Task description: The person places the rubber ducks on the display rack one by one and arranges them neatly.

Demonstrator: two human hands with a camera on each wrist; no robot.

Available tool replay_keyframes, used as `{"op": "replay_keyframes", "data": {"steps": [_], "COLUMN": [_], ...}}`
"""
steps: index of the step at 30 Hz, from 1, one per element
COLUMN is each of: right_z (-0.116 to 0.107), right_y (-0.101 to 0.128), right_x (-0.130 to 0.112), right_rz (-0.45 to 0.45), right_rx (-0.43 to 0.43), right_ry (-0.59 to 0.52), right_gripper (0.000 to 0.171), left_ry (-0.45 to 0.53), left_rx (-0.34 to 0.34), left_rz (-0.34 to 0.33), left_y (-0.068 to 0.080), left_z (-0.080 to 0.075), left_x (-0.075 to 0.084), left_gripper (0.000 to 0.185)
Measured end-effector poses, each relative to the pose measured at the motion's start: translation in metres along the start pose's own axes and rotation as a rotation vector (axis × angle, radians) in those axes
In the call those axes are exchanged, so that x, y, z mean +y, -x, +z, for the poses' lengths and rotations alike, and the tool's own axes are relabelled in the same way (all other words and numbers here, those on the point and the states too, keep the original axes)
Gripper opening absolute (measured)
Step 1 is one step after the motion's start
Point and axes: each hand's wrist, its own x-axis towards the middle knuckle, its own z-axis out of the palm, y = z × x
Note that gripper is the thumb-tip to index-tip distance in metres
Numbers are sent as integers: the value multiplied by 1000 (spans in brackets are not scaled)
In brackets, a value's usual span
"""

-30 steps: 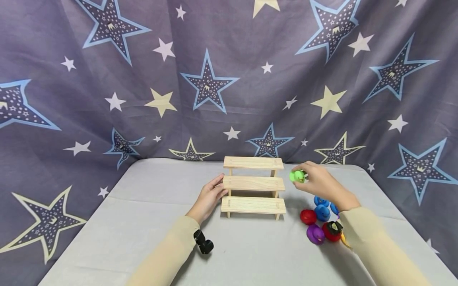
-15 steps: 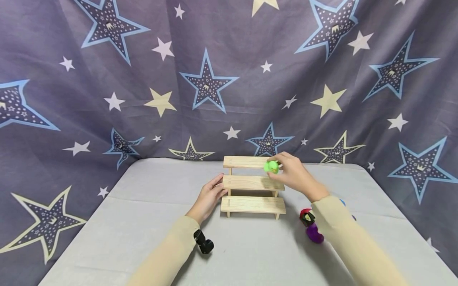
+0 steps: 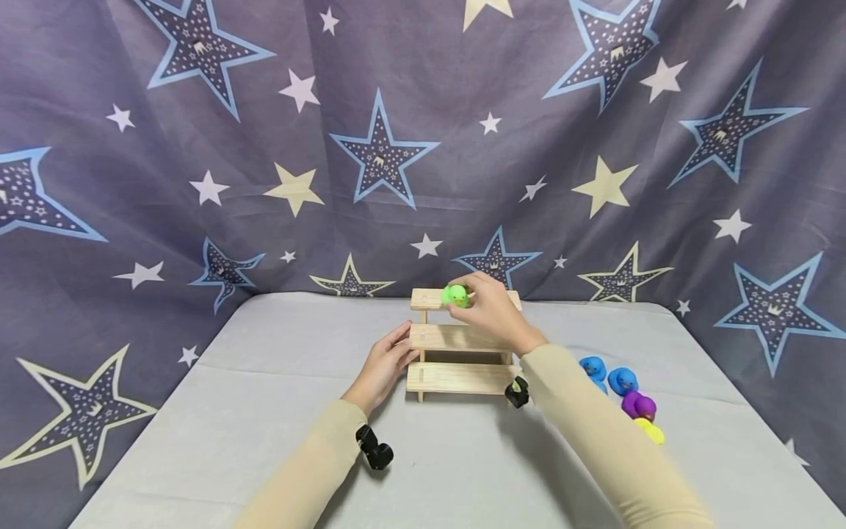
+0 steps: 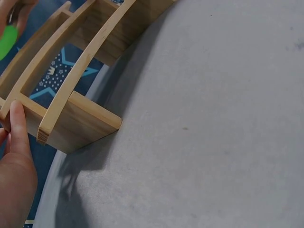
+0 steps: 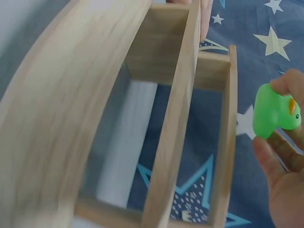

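Note:
A three-tier wooden stand [image 3: 449,378] stands in the middle of the table. My left hand [image 3: 385,365] holds its left side at the middle tier; in the left wrist view the thumb [image 4: 18,118] lies against the wood, with other fingertips beyond the edge. My right hand [image 3: 489,308] pinches a green rubber duck [image 3: 455,296] between thumb and fingers, over the left half of the top tier. In the right wrist view the duck [image 5: 273,111] appears apart from the top board [image 5: 230,128]. The duck's far side is hidden.
Blue ducks [image 3: 623,380], a purple duck [image 3: 638,405] and a yellow duck [image 3: 651,431] sit on the table at the right, partly behind the right sleeve [image 3: 595,433]. A star-patterned cloth [image 3: 383,235] hangs behind the table. Each wrist carries a black camera [image 3: 374,448].
My right hand has carried the green duck leftward from right of the stand to over its top tier. The left hand has stayed at the stand's left side.

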Motion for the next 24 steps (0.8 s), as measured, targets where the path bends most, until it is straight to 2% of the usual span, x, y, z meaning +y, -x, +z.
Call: {"op": "replay_keyframes", "data": {"steps": [10, 18, 24], "right_z": [24, 31, 34], "right_y": [-17, -24, -23], "right_x": [-7, -12, -13], "right_rz": [49, 120, 124], "right_rx": [68, 39, 19], "right_ry": [-82, -87, -113], "right_gripper": [41, 45, 47], "left_ry": [-16, 2, 13], "left_rx": [-15, -15, -16], "left_rz": [-11, -6, -2], "left_y": [-1, 0, 0], "left_z": [-2, -1, -1], "left_x": [0, 0, 0], "left_gripper": [52, 52, 53]}}
